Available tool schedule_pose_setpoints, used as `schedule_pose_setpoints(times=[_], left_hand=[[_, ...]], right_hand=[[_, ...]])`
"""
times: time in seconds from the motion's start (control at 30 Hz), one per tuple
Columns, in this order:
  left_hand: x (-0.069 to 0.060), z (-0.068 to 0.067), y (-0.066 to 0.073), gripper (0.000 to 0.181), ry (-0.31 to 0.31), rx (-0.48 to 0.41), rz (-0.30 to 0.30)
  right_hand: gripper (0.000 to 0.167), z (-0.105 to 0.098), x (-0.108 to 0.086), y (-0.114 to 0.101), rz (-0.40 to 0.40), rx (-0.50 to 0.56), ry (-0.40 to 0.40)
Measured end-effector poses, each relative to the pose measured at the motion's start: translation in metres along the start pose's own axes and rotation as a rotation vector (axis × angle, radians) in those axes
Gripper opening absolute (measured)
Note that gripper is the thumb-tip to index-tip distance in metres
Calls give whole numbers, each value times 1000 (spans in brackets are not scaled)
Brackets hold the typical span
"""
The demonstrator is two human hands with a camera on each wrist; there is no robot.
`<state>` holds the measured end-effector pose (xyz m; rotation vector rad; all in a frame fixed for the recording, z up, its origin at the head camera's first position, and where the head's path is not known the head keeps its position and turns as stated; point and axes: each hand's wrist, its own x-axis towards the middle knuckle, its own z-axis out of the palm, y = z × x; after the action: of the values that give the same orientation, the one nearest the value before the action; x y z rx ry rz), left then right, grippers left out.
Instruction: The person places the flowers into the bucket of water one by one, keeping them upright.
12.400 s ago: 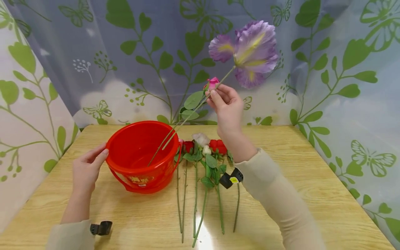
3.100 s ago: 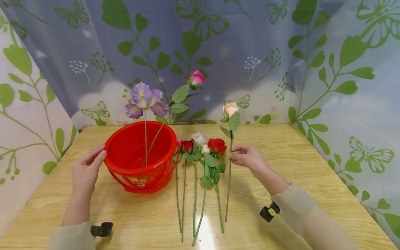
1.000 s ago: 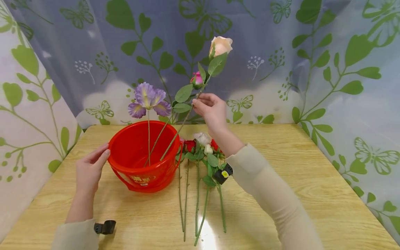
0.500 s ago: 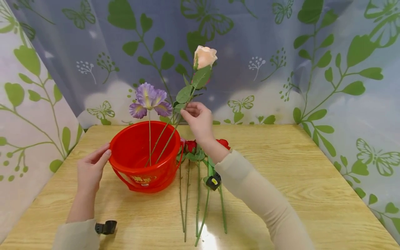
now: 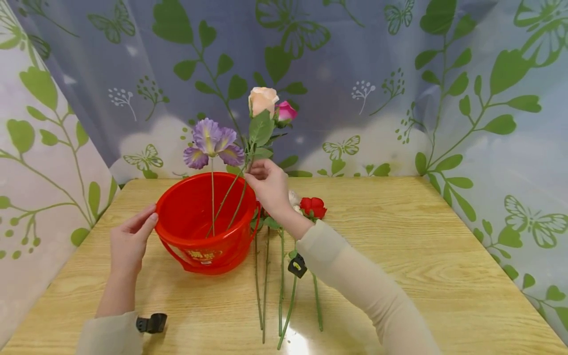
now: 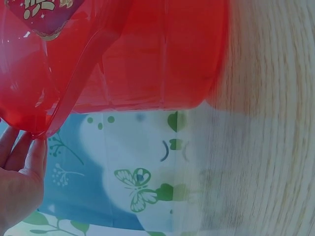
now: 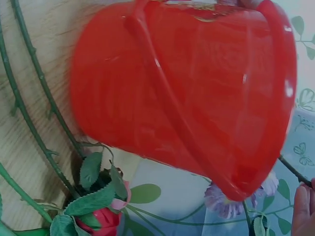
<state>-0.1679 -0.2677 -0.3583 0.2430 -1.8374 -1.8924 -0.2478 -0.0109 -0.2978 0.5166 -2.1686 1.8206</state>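
My left hand [image 5: 128,239] grips the left rim of a red plastic bucket [image 5: 230,254], which stands upright on the table. Over the bucket's right side, my right hand [image 5: 271,190] pinches the stem of a peach rose [image 5: 263,102]; the stem's lower end is inside the bucket. A purple iris [image 5: 208,140] and a pink rosebud [image 5: 286,112] also stand in it, their stems leaning. In the left wrist view, fingers [image 6: 34,157] touch the bucket rim. The right wrist view shows the bucket's outer wall [image 7: 197,88] and part of my right hand [image 7: 302,209].
Several artificial flowers lie right of the bucket, stems toward me, among them a red one [image 5: 312,207] and a white one [image 5: 294,198], partly behind my right arm. The wooden table [image 5: 421,256] meets a leaf-patterned curtain [image 5: 337,59] at its back edge.
The iris has gone from my right hand into the bucket. I have since picked up the peach rose from the right, carried it left and lowered its stem into the bucket. Left hand stays.
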Motion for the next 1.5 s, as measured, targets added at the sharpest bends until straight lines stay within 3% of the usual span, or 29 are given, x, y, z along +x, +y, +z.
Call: schedule_pose_setpoints(times=[0.37,0.63,0.93,1.5], left_hand=[[1,1,-3,29,-6,-28,19],[4,-3,-12,29,-39,-6,114],[1,1,-1,25,10,-44,17],[1,0,-3,26,21,-26,7]], right_hand=[[20,8,-5,6,37,-76,-54],[17,12,-7,8,16,-139,-82],[17,16,-6,9,2,-156,-95],[13,19,-1,8,84,-180,-145]])
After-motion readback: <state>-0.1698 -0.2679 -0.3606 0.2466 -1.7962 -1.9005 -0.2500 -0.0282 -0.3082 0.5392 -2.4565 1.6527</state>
